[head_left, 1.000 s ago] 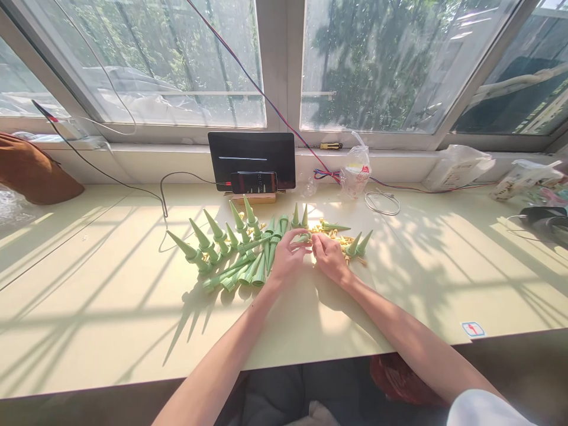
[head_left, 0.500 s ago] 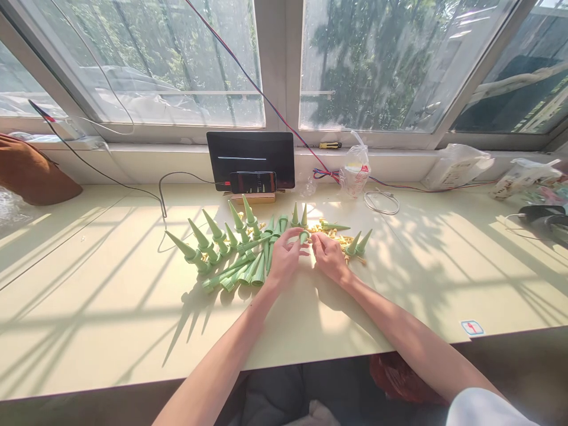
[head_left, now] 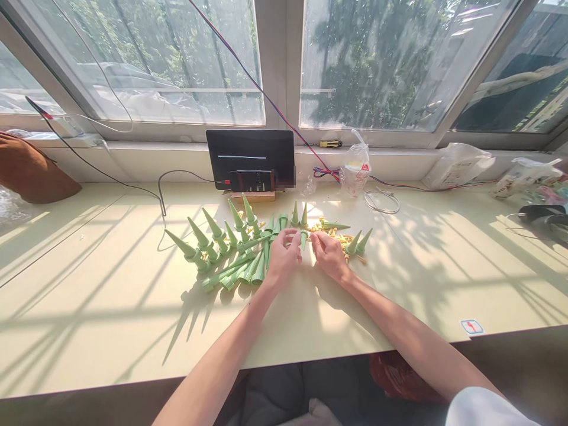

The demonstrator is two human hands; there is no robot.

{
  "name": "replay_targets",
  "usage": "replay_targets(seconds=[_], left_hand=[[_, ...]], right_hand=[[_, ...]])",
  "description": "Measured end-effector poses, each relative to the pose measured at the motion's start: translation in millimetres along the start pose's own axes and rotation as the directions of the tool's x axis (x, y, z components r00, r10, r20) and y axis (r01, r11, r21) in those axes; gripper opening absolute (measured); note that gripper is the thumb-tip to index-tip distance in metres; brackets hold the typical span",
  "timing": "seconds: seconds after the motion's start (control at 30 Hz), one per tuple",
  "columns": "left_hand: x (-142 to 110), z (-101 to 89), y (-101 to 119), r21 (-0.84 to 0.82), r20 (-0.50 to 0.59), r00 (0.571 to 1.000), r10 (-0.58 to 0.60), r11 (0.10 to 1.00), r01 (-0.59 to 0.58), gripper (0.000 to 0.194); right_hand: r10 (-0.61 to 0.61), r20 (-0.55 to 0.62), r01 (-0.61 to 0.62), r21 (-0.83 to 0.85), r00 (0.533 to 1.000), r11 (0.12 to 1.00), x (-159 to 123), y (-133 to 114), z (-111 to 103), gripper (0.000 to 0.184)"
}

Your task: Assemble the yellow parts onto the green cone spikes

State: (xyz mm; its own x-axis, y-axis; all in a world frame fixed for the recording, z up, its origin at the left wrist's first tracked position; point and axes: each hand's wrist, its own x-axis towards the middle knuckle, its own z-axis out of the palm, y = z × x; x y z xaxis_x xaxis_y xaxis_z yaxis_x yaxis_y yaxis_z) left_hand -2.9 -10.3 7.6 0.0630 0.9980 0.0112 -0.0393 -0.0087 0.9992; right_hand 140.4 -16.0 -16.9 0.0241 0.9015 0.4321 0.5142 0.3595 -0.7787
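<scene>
My left hand (head_left: 283, 257) and my right hand (head_left: 327, 254) meet at the middle of the pale table (head_left: 110, 307), both pinched around one small green cone-shaped spike (head_left: 303, 239). Left of them stand several upright green spikes (head_left: 208, 236), and more lie flat in a bundle (head_left: 244, 271) beside my left wrist. A scatter of small yellow pieces (head_left: 332, 232) lies just beyond my right hand, with two more upright spikes (head_left: 358, 242) to its right. What my right fingertips hold besides the spike is too small to tell.
A dark tablet (head_left: 251, 157) with a phone (head_left: 252, 180) on a wooden stand sits at the back by the window. A cable (head_left: 164, 195) runs left of it. Plastic bags (head_left: 355, 168), a white cord coil (head_left: 381, 202) and more bags (head_left: 457, 165) line the back right. A brown object (head_left: 31, 171) lies far left.
My left hand has turned the green spike from lying sideways to pointing toward me between the two hands. The arms have barely shifted.
</scene>
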Motion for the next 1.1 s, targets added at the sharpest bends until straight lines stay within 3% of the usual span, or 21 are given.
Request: replay_targets(seconds=[0.27,0.73,1.1], left_hand=[[1.0,-1.9,0.1,0.011,0.061,0.998,-0.018,1.000,0.017,0.046],[-1.4,-2.7,4.4,0.098,0.132,0.988,-0.080,0.993,0.067,0.044],[-2.5,-3.9,1.1,0.085,0.167,0.986,-0.023,0.996,0.009,0.045]], right_hand=[[0.033,-0.010,-0.033,0.019,0.999,0.999,0.9,0.2,-1.1,0.036],[0.098,-0.031,-0.096,0.064,0.995,0.993,1.7,-1.3,-3.4,0.023],[0.084,-0.045,-0.082,0.044,0.995,0.996,1.6,0.3,-3.0,0.023]])
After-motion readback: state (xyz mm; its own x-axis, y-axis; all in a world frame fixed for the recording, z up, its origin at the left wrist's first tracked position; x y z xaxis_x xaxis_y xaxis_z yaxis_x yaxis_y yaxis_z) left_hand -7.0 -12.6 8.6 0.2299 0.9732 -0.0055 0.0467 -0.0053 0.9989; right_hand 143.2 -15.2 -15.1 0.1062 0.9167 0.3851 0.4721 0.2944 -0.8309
